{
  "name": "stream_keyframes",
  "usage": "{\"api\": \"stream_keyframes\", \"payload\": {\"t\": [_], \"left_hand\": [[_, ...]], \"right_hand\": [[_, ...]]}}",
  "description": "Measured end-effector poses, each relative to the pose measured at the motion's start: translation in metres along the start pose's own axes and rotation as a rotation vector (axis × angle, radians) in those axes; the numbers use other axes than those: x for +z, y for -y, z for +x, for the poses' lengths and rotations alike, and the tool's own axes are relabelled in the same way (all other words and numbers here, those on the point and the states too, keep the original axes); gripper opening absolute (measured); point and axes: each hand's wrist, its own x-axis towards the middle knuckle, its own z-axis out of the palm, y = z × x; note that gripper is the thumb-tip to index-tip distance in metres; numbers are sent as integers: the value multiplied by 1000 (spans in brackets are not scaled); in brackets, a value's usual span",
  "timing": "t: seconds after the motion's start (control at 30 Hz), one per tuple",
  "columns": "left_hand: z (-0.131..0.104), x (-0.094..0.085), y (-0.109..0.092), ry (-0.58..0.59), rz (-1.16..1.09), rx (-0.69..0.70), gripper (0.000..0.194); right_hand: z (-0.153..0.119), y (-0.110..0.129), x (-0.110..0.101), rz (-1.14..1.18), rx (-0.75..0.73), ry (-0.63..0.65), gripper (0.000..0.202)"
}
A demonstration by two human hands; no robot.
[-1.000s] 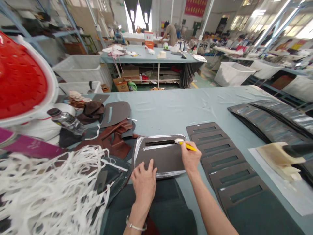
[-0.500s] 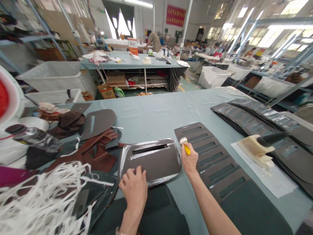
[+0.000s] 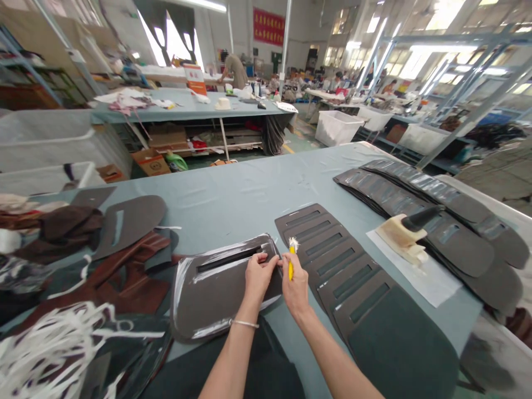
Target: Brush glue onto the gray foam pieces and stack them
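Observation:
A dark brown-grey panel (image 3: 220, 293) with rounded corners and one long slot lies on the table, white glue smeared along its edges and slot. My left hand (image 3: 260, 274) rests over its right end, thumb and fingers pinched at the right edge. My right hand (image 3: 296, 282) is closed around a yellow-handled brush (image 3: 291, 266), its white-smeared bristles pointing up. The right fingertips meet the left ones at that same edge; exactly what they pinch there is hidden. Just right of my hands lies a longer dark piece (image 3: 328, 244) with several slots.
A glue-stained pad with a black-handled tool (image 3: 419, 219) sits on white paper (image 3: 436, 285). Stacked dark panels (image 3: 461, 249) lie at right. Brown leather scraps (image 3: 137, 271) and tangled white strips (image 3: 54, 349) lie at left. A person (image 3: 236, 69) bends over a far table.
My left hand has moved from the panel's lower front to its right edge. My right hand has come in beside it with the brush turned upright. The view has swung right.

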Motion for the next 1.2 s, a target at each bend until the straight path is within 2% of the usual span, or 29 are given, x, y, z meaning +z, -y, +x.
{"api": "stream_keyframes", "payload": {"t": [0.27, 0.43, 0.6, 0.77, 1.03, 1.2], "left_hand": [[-2, 1, -1, -26, -2, -16, 53], [-6, -4, 1, 11, -53, -33, 50], [-11, -13, -2, 53, -112, -37, 55], [-14, -19, -2, 64, -146, -20, 57], [-11, -21, 4, 98, -233, -14, 47], [-16, -31, -2, 102, -320, -23, 40]], "right_hand": [[1, -7, -1, 99, 94, -42, 24], [8, -15, -1, 72, 143, 21, 18], [5, -23, 7, 216, 212, 0, 20], [2, -20, 13, 337, 229, 43, 23], [-2, -14, 9, 179, 131, 49, 23], [-11, -13, 2, -110, -92, -106, 12]]}}
